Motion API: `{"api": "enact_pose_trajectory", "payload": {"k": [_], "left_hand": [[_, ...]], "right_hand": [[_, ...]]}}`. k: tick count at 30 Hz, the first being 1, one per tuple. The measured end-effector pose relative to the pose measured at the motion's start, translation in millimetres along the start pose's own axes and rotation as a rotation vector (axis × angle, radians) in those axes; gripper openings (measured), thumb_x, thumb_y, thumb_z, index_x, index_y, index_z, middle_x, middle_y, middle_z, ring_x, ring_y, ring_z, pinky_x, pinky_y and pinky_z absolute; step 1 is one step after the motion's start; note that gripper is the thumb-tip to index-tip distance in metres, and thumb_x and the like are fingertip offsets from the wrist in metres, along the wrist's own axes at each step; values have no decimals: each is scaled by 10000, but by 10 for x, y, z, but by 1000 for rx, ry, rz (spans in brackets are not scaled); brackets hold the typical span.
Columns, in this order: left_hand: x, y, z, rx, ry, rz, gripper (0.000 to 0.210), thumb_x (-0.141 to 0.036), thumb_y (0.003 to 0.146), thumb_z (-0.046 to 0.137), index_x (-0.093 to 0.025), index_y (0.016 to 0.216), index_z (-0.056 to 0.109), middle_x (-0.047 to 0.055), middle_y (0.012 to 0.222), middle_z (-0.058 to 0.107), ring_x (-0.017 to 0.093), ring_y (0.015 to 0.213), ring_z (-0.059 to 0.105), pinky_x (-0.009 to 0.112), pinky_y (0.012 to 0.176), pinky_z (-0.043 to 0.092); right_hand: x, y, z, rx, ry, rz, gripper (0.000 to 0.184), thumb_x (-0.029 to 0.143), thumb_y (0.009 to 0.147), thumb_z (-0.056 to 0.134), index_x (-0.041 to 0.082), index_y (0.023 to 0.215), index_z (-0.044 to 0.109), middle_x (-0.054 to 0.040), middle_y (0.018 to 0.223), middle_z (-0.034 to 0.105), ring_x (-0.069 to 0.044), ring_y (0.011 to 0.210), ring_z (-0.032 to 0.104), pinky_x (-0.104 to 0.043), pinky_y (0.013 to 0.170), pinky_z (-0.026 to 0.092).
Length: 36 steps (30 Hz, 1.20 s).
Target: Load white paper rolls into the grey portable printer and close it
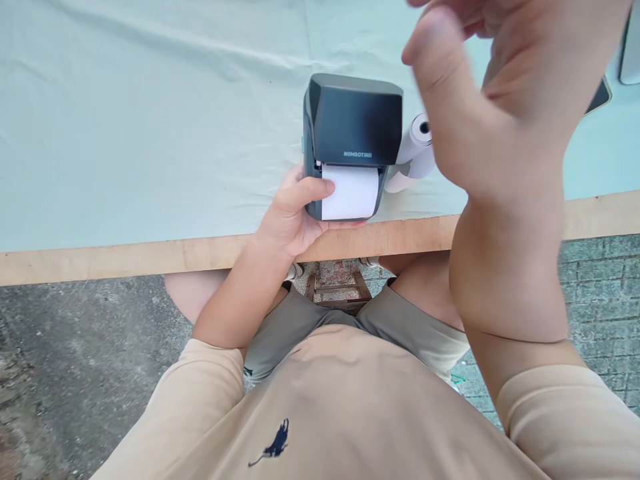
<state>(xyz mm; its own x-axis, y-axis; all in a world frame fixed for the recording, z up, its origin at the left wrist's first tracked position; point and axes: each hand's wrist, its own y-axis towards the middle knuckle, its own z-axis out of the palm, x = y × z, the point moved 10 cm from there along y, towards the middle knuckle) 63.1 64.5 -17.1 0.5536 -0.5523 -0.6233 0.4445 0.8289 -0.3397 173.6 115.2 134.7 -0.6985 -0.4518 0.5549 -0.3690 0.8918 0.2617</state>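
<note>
My left hand [295, 210] grips a dark label printer [360, 123] from below at its left front corner, with the fingers under it. The thumb presses on the white paper [353, 193] that comes out below the printer's lid. The printer tilts towards me near the table's front edge. My right hand [505, 93] is raised close to the camera at the upper right, slightly blurred. Its thumb stands out from the palm, nothing shows in it, and the fingers are partly cut off by the top of the view.
Beside the printer, a white paper roll [413, 137] with a dark core lies partly behind it and my right hand. A dark flat device [599, 98] shows at the right. The table has a pale blue-green cover [150, 133] and a wooden front edge [125, 260].
</note>
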Motion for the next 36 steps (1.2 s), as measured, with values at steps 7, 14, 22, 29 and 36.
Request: {"api": "enact_pose_trajectory", "payload": {"k": [7,14,22,29,36], "left_hand": [[-26,3,42,3,7,27,285,-314,800,637,-187,1055,630,37,991,663,231,862,675,397,641,662],[-45,2,48,-38,8,26,290,-445,881,528,-196,983,637,53,1126,662,279,1051,664,358,647,652],[-17,8,-24,-146,91,37,346,-511,852,504,-190,894,629,60,1009,675,334,1092,650,453,719,650],[-31,-9,58,-104,101,-6,475,-621,873,429,-238,1073,625,53,1192,658,348,1100,635,437,680,630],[-23,48,81,-93,32,-30,530,-654,902,369,-271,1184,603,39,1240,633,331,1049,670,488,699,631]], "right_hand": [[69,4,299,145,-155,-86,346,364,832,629,202,1138,628,-58,1149,624,-237,1107,574,-387,956,470],[82,-31,453,300,-176,-48,543,459,819,627,263,1300,469,-39,1281,581,-298,1273,482,-553,1187,246],[62,-33,469,359,-223,44,562,364,797,661,299,1313,447,-70,1287,547,-310,1124,545,-469,944,466],[75,-10,460,298,-107,-39,494,349,829,604,228,1299,509,-52,1260,587,-246,1138,543,-375,971,442],[47,-50,477,252,-32,-104,450,262,898,466,205,1341,519,-37,1251,603,-158,1165,542,-276,986,433]]}}
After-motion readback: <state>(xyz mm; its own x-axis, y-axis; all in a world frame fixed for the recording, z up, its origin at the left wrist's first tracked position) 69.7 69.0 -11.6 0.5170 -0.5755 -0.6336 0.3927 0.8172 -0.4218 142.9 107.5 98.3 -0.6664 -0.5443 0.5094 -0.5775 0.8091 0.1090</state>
